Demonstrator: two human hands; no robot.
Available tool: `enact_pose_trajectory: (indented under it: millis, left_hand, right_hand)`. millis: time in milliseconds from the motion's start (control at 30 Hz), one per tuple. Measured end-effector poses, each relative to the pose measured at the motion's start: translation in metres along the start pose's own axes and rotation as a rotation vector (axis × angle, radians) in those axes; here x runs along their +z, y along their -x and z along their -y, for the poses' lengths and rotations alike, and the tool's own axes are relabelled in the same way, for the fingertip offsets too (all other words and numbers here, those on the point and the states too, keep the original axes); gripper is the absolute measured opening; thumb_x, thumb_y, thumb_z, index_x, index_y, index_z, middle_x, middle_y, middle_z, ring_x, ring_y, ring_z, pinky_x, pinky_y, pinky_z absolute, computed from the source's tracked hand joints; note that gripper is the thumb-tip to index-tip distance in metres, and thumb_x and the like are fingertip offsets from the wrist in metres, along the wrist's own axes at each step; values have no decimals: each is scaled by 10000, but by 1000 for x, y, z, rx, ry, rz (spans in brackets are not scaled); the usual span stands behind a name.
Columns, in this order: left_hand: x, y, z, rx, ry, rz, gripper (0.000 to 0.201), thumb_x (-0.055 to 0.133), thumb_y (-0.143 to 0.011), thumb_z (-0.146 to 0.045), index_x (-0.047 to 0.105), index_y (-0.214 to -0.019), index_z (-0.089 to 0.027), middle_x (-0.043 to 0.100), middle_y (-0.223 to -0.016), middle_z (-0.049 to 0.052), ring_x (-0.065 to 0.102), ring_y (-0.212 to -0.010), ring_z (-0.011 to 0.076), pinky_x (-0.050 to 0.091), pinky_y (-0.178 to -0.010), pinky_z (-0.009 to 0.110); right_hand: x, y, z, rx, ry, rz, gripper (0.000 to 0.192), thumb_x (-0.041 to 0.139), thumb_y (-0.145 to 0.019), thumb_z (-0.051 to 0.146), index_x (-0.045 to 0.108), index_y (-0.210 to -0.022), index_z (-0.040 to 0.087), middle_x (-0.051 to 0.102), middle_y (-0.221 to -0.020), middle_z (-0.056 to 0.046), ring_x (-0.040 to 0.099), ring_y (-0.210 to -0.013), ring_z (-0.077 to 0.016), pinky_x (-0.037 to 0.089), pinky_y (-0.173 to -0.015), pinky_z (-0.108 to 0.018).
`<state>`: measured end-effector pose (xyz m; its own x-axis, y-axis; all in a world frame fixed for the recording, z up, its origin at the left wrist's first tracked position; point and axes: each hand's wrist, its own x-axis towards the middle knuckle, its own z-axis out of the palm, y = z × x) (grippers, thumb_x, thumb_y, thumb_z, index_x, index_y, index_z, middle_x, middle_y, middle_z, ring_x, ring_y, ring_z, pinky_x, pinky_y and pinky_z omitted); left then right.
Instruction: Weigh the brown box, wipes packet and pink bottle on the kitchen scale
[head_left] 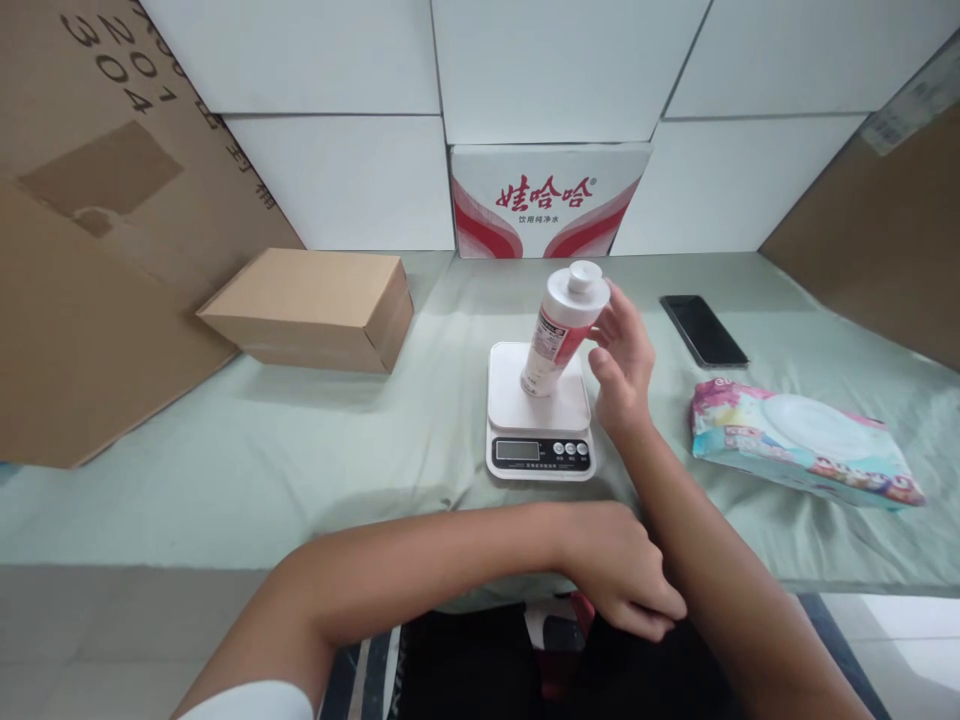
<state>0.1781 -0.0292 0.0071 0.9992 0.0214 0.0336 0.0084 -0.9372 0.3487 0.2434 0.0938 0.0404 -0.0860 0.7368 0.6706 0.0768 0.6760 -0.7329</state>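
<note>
A white bottle with a pink-and-white label and a white cap (564,325) stands on the platform of a white kitchen scale (504,395). Just right of the bottle is my right hand (624,360), its thumb apart and its fingers partly curled by the bottle's upper side. Whether the fingertips touch the bottle I cannot tell. The scale's display looks dark, with no readable number. My left hand (626,565) is closed in a loose fist at the front edge of the table, against my right forearm; nothing shows in it.
A closed brown carton (300,300) lies to the left. On the right are a black phone (703,330) and a pack of wet wipes (802,440). A white-and-red box (547,205) stands at the back, with large cardboard sheets (97,300) at the sides. Green cloth (360,440) covers the table.
</note>
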Motion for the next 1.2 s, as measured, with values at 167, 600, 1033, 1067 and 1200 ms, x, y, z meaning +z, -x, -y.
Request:
enact_pose_trajectory:
  millis: [167,600,1033,1067,1200]
  left_hand:
    - [-1,0,0,-5,-1,-27,250,530,-1003,-439,692,-905,-276,780,-808,-17,701,-666,205,298,-488,352]
    - [4,0,-1,-13,-67,-53,299,507,-1010,-438,684,-841,-267,774,-796,-6,696,-671,190,282,-489,340]
    - [3,-1,-1,-4,-113,-89,306,551,-996,-466,658,-798,-258,762,-755,-9,673,-623,171,209,-478,335]
    - [2,0,-1,-5,-115,-84,310,547,-996,-469,659,-797,-258,761,-752,-10,673,-624,172,210,-477,335]
    - [3,1,-1,-4,-62,-124,313,515,-995,-427,641,-768,-252,762,-756,-24,675,-646,153,251,-489,321]
  right_hand:
    - [-3,-1,0,-11,72,56,560,637,-914,666,629,-1306,267,688,-1162,-70,634,-1001,-241,516,-840,-397]
    - [-23,-12,-13,12,236,-318,426,748,-879,570,640,-1118,234,613,-982,-48,585,-865,-197,521,-793,-363]
    - [-73,-19,-90,187,426,-756,705,672,-827,549,537,-1399,159,606,-1267,-163,586,-1244,-324,427,-1146,-637]
    - [-73,-19,-89,218,448,-755,703,673,-827,543,535,-1404,166,608,-1272,-157,578,-1255,-325,389,-1174,-657]
    - [-70,-18,-71,297,581,-823,801,716,-820,507,440,-1505,198,548,-1379,-168,524,-1329,-349,221,-1245,-714]
